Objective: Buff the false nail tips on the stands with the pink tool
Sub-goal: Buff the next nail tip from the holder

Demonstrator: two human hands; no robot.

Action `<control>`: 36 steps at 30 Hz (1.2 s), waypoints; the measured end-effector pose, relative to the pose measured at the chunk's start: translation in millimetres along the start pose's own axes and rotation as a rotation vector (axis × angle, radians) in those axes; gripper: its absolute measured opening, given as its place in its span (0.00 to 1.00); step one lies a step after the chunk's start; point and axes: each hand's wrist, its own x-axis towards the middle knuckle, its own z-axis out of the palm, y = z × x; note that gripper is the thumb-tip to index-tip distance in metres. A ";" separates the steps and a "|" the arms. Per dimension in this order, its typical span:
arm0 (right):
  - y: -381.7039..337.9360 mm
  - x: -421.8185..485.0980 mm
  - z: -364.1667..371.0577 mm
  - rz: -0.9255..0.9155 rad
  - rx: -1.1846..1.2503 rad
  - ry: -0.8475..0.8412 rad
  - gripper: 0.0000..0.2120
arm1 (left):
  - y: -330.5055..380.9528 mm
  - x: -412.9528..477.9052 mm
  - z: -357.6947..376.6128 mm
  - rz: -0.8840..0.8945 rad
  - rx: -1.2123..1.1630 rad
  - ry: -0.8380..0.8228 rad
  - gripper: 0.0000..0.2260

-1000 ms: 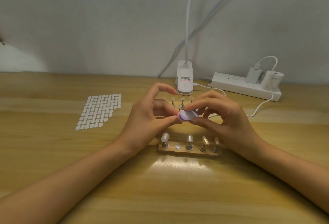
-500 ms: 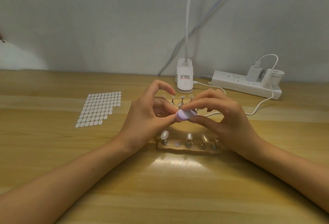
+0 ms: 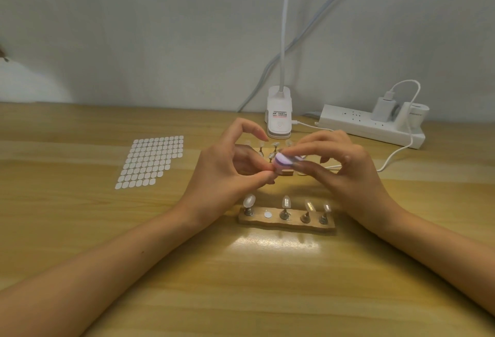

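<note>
A small pink-lilac buffing tool [image 3: 283,160] is pinched in the fingers of my right hand [image 3: 345,173], held above the table between two stands. My left hand [image 3: 227,173] pinches something tiny at the tool's left end; my fingers hide what it is. The near wooden stand [image 3: 286,222] carries several clear false nail tips [image 3: 286,201] on metal pegs, with one peg place bare and showing a white dot. A second stand [image 3: 287,172] with more tips sits behind my hands, mostly hidden.
A sheet of white adhesive dots [image 3: 152,161] lies to the left on the wooden table [image 3: 254,283]. A white clip lamp base [image 3: 279,116] stands at the back by the wall, with a power strip [image 3: 372,129], chargers and a cable to its right.
Both hands stay together at the tool with only slight shifts; the tool's end has tilted a little. The stands have not moved.
</note>
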 end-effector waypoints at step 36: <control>-0.1 -0.1 -0.4 -0.002 -0.017 -0.006 0.10 | -1.5 -0.1 0.7 0.029 0.009 -0.003 0.24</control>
